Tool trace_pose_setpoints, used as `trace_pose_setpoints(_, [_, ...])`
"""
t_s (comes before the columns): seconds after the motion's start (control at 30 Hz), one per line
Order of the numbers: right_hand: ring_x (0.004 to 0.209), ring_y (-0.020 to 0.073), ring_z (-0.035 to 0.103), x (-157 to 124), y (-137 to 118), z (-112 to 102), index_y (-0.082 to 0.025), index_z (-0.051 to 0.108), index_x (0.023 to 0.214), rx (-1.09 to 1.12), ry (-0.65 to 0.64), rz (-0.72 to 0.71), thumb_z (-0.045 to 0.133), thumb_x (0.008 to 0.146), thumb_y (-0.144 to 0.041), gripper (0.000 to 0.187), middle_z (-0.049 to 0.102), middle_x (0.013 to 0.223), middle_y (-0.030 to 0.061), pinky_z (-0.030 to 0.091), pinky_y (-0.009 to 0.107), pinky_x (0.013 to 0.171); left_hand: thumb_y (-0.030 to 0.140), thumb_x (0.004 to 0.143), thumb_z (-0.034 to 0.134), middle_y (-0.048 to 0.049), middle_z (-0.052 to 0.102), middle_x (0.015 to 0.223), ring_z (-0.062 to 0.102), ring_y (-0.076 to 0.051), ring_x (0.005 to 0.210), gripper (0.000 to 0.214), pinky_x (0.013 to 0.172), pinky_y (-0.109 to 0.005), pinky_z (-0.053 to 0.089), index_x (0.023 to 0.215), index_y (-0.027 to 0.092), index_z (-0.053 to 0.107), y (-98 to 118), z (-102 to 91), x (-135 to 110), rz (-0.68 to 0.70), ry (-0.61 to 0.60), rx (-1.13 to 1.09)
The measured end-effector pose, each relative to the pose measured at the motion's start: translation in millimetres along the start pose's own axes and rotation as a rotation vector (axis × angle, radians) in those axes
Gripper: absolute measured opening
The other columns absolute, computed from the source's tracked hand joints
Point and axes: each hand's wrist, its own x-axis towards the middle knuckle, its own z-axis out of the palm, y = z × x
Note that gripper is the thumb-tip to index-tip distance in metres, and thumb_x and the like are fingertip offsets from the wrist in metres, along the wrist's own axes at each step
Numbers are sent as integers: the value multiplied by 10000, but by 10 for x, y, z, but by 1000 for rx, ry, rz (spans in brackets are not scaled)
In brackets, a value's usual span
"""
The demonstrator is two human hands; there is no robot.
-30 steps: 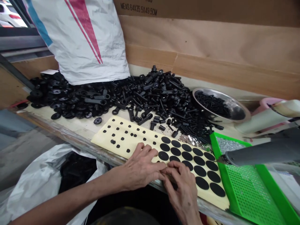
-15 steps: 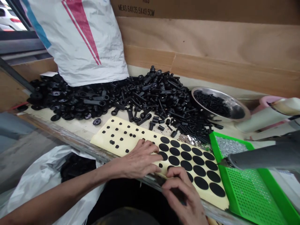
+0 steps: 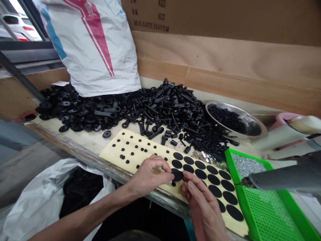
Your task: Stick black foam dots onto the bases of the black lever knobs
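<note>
The left hand (image 3: pixel 150 175) and right hand (image 3: pixel 202 204), half closed, touch a black rubber disc (image 3: pixel 177 174) on a cream backing sheet (image 3: pixel 130 150).

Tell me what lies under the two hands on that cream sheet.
The cream sheet carries large black discs and small black dots around the left hand and right hand. One disc shows between them. Whatever lies directly beneath the palms is hidden.
</note>
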Motion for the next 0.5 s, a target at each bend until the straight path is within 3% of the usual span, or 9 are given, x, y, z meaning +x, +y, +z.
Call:
trace_pose_setpoints(0.13, [789, 138, 555, 47, 31, 37, -307, 584, 1239, -104, 213, -174, 698, 782, -446, 491, 592, 1054, 14, 473, 289, 757, 271, 723, 694, -25, 632, 784, 540, -176, 790, 137, 754, -294, 385, 634, 175, 652, -14, -29, -17, -176, 7, -158])
trace_pose_setpoints(0.2, [875, 169, 557, 83, 10, 11, -257, 671, 1083, -250, 246, -264, 717, 757, -453, 384, 593, 1039, 32, 466, 281, 756, 287, 714, 705, -16, 621, 790, 523, -160, 771, 149, 731, -278, 374, 644, 167, 651, -1, -45, -21, -211, -9, -199])
trace_pose_setpoints(0.3, [903, 195, 556, 149, -7, -51, -207, 700, 783, -436, 153, -354, 706, 759, -451, 245, 597, 959, 48, 450, 270, 719, 276, 709, 708, -10, 615, 792, 499, -142, 755, 142, 707, -263, 357, 651, 155, 660, 17, -47, -5, -207, -26, -199])
trace_pose_setpoints(0.4, [801, 182, 572, 202, 18, -50, -206, 679, 710, -509, 99, -445, 681, 776, -436, 240, 594, 886, 45, 438, 268, 644, 254, 701, 710, -3, 611, 782, 477, -123, 710, 121, 671, -253, 350, 654, 149, 670, 1, -18, 20, -202, -40, -219])
trace_pose_setpoints(0.5, [740, 168, 574, 205, 67, 29, -220, 658, 702, -561, 204, -674, 670, 789, -358, 163, 592, 841, 34, 409, 271, 605, 290, 718, 713, -9, 621, 786, 492, -125, 689, 138, 653, -255, 370, 691, 155, 700, -37, 8, 47, -173, -49, -215])
